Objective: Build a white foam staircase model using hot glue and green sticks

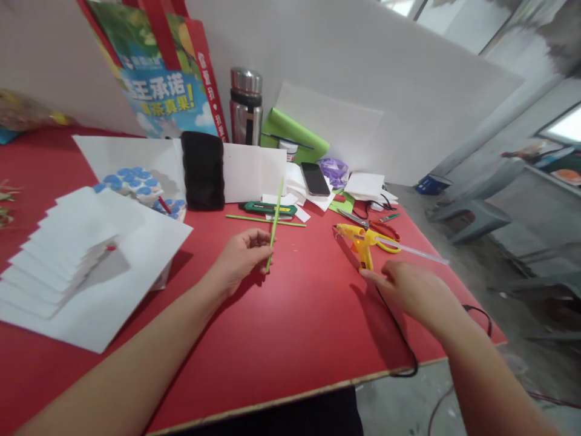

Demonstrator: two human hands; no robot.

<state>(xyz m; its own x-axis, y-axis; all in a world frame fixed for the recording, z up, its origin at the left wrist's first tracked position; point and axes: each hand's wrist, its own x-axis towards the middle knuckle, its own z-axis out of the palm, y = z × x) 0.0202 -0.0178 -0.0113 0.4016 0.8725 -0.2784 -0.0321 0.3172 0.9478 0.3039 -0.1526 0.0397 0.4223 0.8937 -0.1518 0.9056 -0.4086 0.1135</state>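
Note:
Near the middle of the red table, my left hand (249, 257) pinches a thin green stick (278, 212), which points up and away. Behind it a second green stick (240, 217) lies flat, next to a green cutter (261, 209). On the right, my right hand (402, 283) has its fingers at the handle of a yellow glue gun (361, 242); a clear glue stick (415, 249) juts from the gun's rear. Scissors (385, 235) with red and yellow handles lie just behind the gun. The fingertips of my right hand are partly hidden.
Stepped white card pieces (59, 254) stand on a white board (136, 278) at left. Farther back are a black case (203, 172), a steel flask (246, 106), a phone (315, 179) and a printed bag (167, 91). A black cord (399, 330) reaches the front edge.

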